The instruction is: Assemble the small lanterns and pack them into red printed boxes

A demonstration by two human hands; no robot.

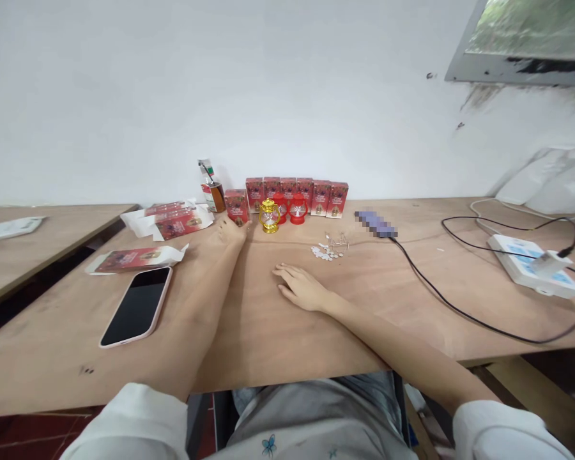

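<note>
My left hand reaches forward to a small upright red printed box. Its fingers are closed around the box's lower part. Flat on the wooden table, my right hand rests with its fingers stretched out and holds nothing. A gold mini lantern stands just right of the box. Two red mini lanterns, one partly behind the gold one and another beside it, stand in front of a row of several red boxes. Small white discs and thin wire pieces lie beyond my right hand.
Flattened red cartons and another carton lie at the left, near a phone. A bottle stands by the wall. A blurred purple device has a black cable running to a power strip.
</note>
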